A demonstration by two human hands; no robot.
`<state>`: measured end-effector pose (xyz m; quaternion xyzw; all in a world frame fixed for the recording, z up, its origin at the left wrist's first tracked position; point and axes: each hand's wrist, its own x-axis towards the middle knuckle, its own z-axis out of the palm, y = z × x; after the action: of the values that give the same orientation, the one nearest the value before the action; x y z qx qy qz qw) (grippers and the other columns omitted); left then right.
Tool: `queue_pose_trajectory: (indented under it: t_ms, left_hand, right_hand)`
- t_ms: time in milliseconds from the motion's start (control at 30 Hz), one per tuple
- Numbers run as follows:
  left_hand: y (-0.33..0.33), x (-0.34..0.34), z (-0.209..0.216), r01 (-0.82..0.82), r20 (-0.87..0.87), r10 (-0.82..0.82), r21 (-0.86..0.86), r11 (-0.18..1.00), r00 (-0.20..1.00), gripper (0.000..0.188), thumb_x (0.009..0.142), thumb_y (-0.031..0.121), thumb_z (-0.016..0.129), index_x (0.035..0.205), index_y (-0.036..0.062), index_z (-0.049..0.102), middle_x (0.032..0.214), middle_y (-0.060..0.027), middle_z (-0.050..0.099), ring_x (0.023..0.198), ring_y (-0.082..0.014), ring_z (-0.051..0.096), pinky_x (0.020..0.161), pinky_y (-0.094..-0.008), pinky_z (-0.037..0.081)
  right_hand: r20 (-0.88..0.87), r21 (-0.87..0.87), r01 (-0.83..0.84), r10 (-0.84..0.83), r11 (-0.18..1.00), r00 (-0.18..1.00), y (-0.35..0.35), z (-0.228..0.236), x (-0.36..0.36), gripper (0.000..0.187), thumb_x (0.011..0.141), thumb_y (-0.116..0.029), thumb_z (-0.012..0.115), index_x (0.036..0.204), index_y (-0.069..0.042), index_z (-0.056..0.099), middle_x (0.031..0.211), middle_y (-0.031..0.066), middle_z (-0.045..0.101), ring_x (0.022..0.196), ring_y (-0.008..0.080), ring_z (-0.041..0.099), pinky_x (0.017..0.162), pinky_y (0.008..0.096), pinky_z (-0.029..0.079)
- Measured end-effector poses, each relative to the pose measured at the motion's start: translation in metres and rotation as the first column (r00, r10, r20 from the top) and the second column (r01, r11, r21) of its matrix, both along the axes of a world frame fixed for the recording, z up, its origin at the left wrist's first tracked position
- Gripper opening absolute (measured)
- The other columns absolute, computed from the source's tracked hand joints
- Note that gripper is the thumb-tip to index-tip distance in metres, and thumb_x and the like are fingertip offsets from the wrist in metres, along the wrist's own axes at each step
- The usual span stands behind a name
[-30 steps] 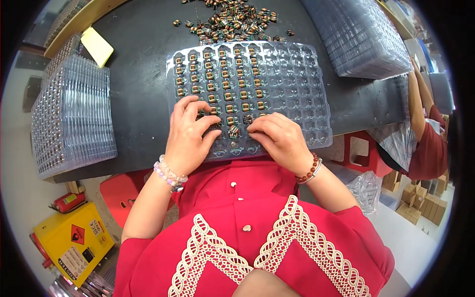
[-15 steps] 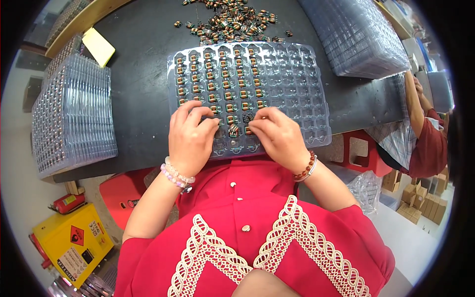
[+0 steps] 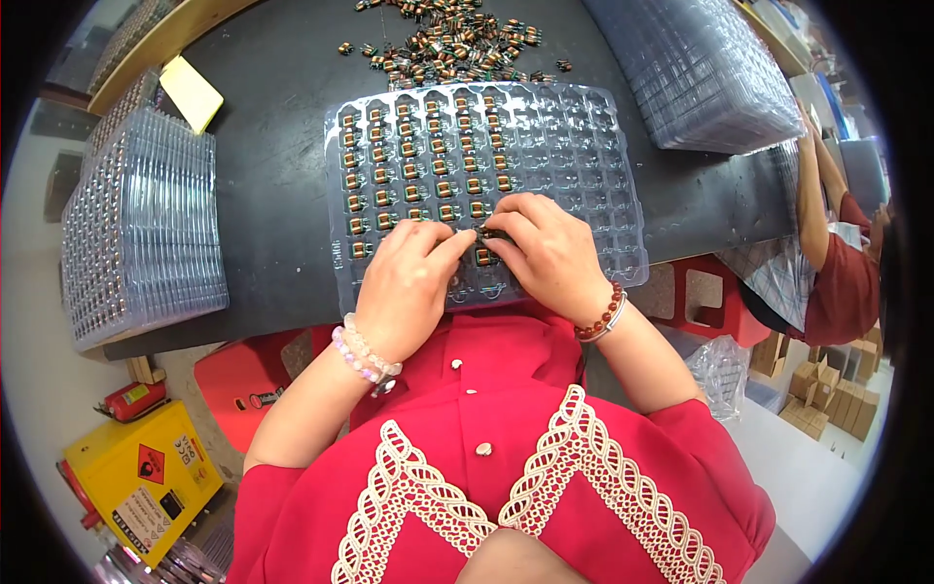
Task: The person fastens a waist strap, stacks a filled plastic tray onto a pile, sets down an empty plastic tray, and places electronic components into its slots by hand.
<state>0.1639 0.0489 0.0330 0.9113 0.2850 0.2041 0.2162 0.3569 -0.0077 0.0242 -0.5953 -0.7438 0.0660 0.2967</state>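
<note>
A clear plastic tray (image 3: 584,165) with many small pockets lies on the dark table (image 3: 272,146); its left columns hold small copper-wound coil parts (image 3: 409,165). My left hand (image 3: 409,277) rests on the tray's near edge with its fingertips pinched at a pocket. My right hand (image 3: 550,253) meets it there and pinches a small coil part (image 3: 486,234) between thumb and finger. What the left fingers hold is hidden.
A loose heap of coil parts (image 3: 457,39) lies beyond the tray. Stacks of empty clear trays stand at the left (image 3: 141,224) and far right (image 3: 700,68). A yellow pad (image 3: 192,92) lies far left. Another person (image 3: 837,253) works at the right edge.
Both hands have shifted slightly and drawn together over the tray's near rows; the fingertips now meet at one pocket.
</note>
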Motion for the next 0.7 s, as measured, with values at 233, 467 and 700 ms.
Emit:
queue_pose_trajectory:
  t_ms: [233,467,700]
  left_hand:
    - [0.003,-0.025,0.008,-0.15,0.058,0.18,-0.339,0.929,0.982,0.025,0.074,-0.002,0.069,0.098,0.0049,0.068,0.096,-0.0105,0.059,0.089,-0.0292,0.059,0.079,-0.0382,0.05]
    - [0.006,-0.03,0.003,-0.217,0.098,0.263,-0.339,0.915,0.96,0.024,0.074,0.002,0.071,0.098,0.0062,0.069,0.093,-0.0102,0.06,0.085,-0.0286,0.059,0.076,-0.0379,0.049]
    - [0.012,-0.031,0.005,-0.193,0.125,0.22,-0.199,0.961,0.967,0.015,0.076,0.002,0.071,0.091,0.0043,0.069,0.086,-0.0096,0.064,0.082,-0.0255,0.062,0.073,-0.0344,0.051]
  right_hand:
    - [-0.01,0.004,-0.031,0.031,1.0,0.999,0.001,-0.006,0.003,0.012,0.078,-0.008,0.067,0.09,-0.008,0.061,0.09,0.0042,0.062,0.081,0.0224,0.062,0.065,0.0335,0.052]
    - [0.041,-0.047,-0.003,0.005,0.999,0.999,-0.003,0.006,0.006,0.025,0.079,0.0,0.065,0.102,-0.007,0.067,0.092,0.0077,0.062,0.081,0.023,0.063,0.068,0.0336,0.053]
    - [-0.07,-0.027,0.026,-0.028,0.999,0.997,-0.006,0.003,0.011,0.019,0.08,-0.003,0.069,0.099,-0.006,0.068,0.087,0.0081,0.063,0.078,0.0241,0.063,0.066,0.0337,0.052]
